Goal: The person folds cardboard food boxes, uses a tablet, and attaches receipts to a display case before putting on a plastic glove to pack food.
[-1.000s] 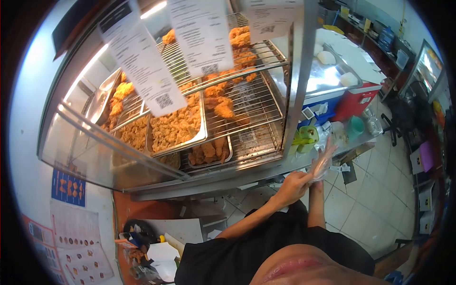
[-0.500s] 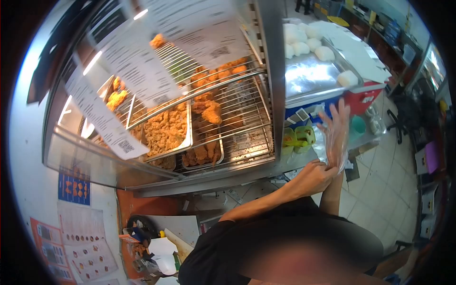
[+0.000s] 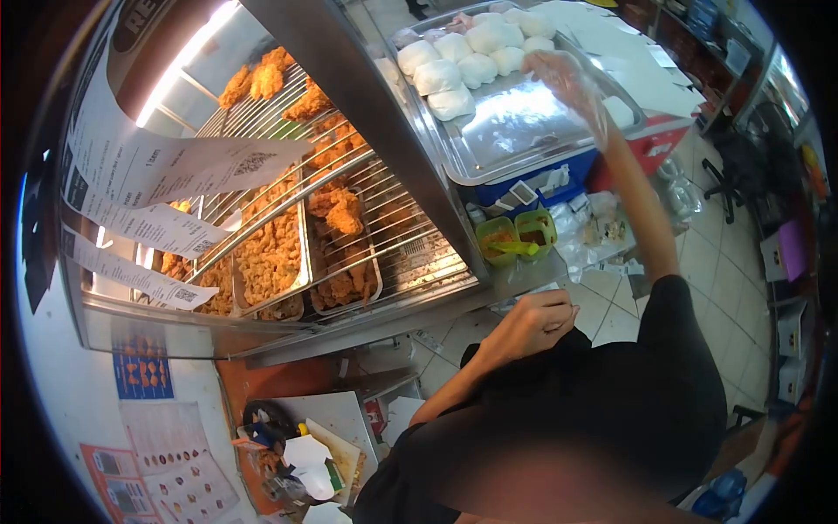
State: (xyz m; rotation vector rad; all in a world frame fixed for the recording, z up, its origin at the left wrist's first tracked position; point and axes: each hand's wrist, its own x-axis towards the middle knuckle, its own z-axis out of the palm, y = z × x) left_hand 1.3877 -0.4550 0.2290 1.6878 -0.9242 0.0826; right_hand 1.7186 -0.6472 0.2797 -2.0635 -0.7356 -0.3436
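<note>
My right hand (image 3: 566, 86), in a clear plastic glove, reaches over the metal tray (image 3: 515, 166) at the upper middle of the head view. Its loosely bent fingertips are right at the edge of a cluster of round white wrapped bundles (image 3: 478, 70). One more white bundle (image 3: 618, 112) sits apart at the tray's right side, partly hidden behind my wrist. My bare left hand (image 3: 534, 323) is held in front of my body, below the counter edge, fingers curled in with nothing showing in them.
A heated display cabinet (image 3: 384, 157) with fried chicken (image 3: 336, 210) on racks stands at left, paper slips (image 3: 175, 166) hanging across its front. Green containers (image 3: 515, 236) and clear plastic bags (image 3: 580, 240) are below the tray. A red box (image 3: 646, 148) is at its right.
My right hand has moved from upright beside the tray to over the bundles. My left hand has let go of the glove's cuff and drawn back, fingers curled. The view has shifted.
</note>
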